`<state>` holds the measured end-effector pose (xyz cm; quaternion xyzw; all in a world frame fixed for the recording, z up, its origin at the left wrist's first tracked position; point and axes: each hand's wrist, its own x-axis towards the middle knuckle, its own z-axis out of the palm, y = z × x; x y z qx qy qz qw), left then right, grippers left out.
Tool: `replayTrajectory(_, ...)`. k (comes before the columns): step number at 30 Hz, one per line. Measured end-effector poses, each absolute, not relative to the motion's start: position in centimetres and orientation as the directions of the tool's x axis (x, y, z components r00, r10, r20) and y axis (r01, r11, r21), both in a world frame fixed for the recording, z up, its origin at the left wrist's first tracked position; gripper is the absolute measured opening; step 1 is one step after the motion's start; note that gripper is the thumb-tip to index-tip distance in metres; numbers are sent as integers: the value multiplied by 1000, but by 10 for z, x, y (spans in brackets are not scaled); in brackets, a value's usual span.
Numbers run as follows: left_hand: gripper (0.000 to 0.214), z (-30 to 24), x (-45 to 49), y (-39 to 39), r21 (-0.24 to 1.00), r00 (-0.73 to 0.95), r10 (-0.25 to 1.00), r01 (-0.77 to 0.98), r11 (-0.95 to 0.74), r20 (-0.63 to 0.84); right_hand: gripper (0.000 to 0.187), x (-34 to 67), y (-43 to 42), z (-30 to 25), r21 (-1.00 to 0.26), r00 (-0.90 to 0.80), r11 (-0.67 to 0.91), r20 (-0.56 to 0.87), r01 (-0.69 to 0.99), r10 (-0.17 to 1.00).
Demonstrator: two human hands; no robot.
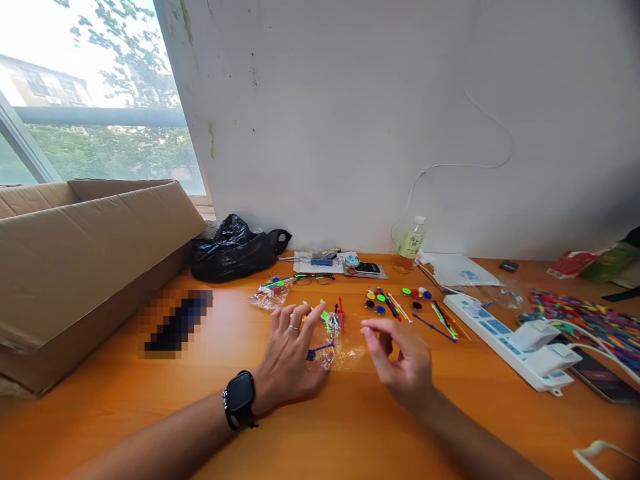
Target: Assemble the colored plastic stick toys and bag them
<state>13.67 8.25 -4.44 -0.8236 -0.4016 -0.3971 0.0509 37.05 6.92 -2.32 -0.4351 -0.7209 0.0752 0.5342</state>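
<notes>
Daylight enters my feed from the window (100, 117), upper left; sky (30, 27) blown out. I note the wall (340, 120) greying rightward, glints on the black bag (233, 250), wide-angle stretching at the edges, a pixelated patch (177, 325) on the tabletop (320, 433).

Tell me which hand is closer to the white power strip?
Right. The right hand is to the left of the power strip, not touching it; the left hand is farther left, beside the clear bag.
</notes>
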Motion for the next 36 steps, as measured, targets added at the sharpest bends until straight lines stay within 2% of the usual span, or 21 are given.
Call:
replayTrajectory(3, 88, -45, 134, 86, 283, 326, 629, 684, -672, 705, 19, 376, 89, -31, -684, 66, 528, 639, 503, 766)
replayTrajectory(7, 86, -39, 125, 94, 303, 280, 612, 673, -675, 740, 24, 370, 126, -61, -792, -16, 400, 444, 461, 896)
replayTrajectory(12, 76, -35, 109, 106, 314, 290, 548, 576, -755, 785, 24, 357, 160, -78, -790, -5, 333, 385, 515, 923)
replayTrajectory(18, 72, -42, 96, 118, 220, 336, 441, 530, -819, 832, 17, 361, 167, -78, -778, -48, 323, 355, 538, 934)
replayTrajectory(22, 74, -45, 98, 121, 247, 313, 453, 523, -816, 835, 18, 373, 169, -79, -793, -31, 349, 386, 499, 922)
replayTrajectory(29, 72, -47, 98, 122, 355, 260, 567, 562, -747, 781, 26, 384, 164, -51, -792, 24, 464, 515, 397, 857)
replayTrajectory(36, 66, -46, 102, 123, 445, 187, 668, 615, -651, 720, 20, 379, 137, -15, -637, 31, 632, 715, 441, 699)
